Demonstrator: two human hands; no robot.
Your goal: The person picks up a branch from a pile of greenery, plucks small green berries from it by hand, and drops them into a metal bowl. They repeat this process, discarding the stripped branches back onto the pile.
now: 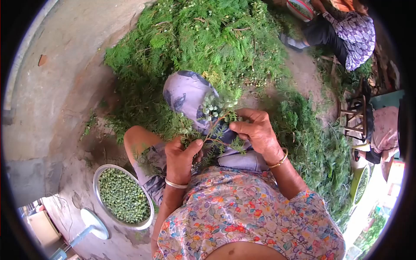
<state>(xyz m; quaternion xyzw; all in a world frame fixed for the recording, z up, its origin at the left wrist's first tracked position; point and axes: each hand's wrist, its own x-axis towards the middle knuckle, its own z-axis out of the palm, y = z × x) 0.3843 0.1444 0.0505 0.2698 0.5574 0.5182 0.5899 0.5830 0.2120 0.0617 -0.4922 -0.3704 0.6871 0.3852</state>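
A green sprig (210, 132) with pale berry-like cones at its top stands over my lap, held between my two hands. My left hand (180, 158), with a silver bangle at the wrist, is closed round the lower left part of the sprig. Higher up, on its right side, my right hand (256, 132) pinches the sprig between thumb and fingers; a gold bangle circles that wrist. Behind the sprig is my knee in grey patterned cloth (186, 93). A metal bowl (96, 190) full of small green cones rests on the ground at the lower left.
A large heap of green branches (195, 39) lies ahead, and more branches (316, 151) lie to the right. A person (351, 34) sits at the upper right by a red-rimmed bowl (308, 17). A wooden stool (353, 117) and another person (385, 130) are at the right.
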